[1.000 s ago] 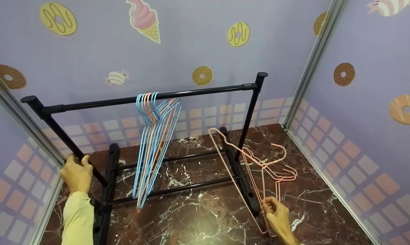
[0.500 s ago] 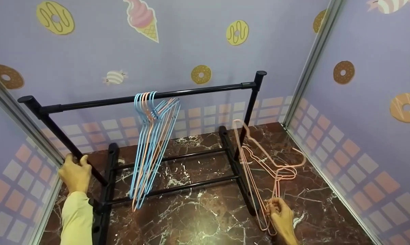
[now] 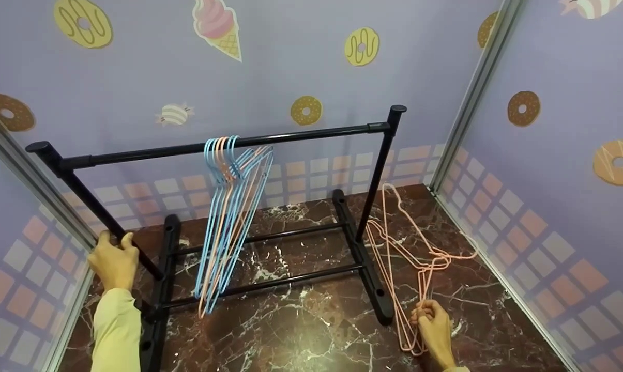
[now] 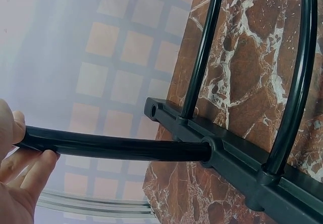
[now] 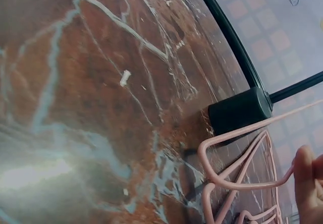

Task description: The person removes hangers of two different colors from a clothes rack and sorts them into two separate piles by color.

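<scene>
My left hand (image 3: 114,261) grips the left post (image 3: 93,206) of a black clothes rack; in the left wrist view its thumb and fingers (image 4: 40,171) are round the tube. Low at the right, my right hand (image 3: 434,325) pinches the lower bar of a pinkish-orange hanger (image 5: 247,186). That hanger stands tilted beside the rack's right foot, its hook pointing right. More pinkish-orange hangers (image 5: 229,204) lie under and behind it on the floor, overlapping it. Several blue and orange hangers (image 3: 227,206) hang bunched left of centre on the rack's top rail (image 3: 301,137).
The rack's right foot (image 3: 377,292) lies just left of the loose hangers. Two lower crossbars (image 3: 290,281) join the feet above the dark marble-patterned floor (image 3: 301,330). Purple walls (image 3: 270,67) with sweets and tile prints enclose the back and both sides.
My right hand has shifted slightly right, and the pinched hanger has swung right, away from the rack's right foot, its hook turning toward the right wall. My left hand keeps its grip on the post.
</scene>
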Demonstrator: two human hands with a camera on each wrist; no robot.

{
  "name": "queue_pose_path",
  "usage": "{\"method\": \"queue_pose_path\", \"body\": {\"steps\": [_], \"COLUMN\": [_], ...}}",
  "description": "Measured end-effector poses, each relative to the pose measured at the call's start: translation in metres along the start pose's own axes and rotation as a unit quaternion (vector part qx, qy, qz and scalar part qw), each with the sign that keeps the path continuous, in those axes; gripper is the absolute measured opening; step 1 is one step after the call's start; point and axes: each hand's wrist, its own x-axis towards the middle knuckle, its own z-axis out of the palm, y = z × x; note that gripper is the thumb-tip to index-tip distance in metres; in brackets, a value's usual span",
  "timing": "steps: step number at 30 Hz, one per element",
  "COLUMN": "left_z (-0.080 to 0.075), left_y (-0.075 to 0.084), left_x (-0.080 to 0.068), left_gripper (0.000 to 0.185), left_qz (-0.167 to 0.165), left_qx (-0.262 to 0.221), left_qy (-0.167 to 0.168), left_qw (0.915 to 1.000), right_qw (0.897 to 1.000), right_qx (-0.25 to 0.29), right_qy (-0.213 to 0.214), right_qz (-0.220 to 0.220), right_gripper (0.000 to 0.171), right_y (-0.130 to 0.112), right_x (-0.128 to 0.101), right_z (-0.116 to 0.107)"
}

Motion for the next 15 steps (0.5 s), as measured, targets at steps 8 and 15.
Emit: {"method": "queue_pose_path", "body": {"steps": [8,15], "left_z": [-0.002,-0.003], "left_y": [0.003,0.004], "left_x": [0.0,-0.002], "left_gripper": [0.036,0.034], "left_qz": [-0.017,-0.014], "left_qx": [-0.007,-0.01], "left_qy": [-0.013,-0.009], "left_qw": [0.9998,0.9998], "right_qw": [0.985,0.979], "right_qx": [-0.173,-0.204], "right_qy": [0.011,-0.004], "right_qz": [0.016,0.019], "right_gripper": [0.013,0.01], "right_y": [0.004,0.009], "right_x": [0.013,0.019], "right_z": [0.001,-0.001]}}
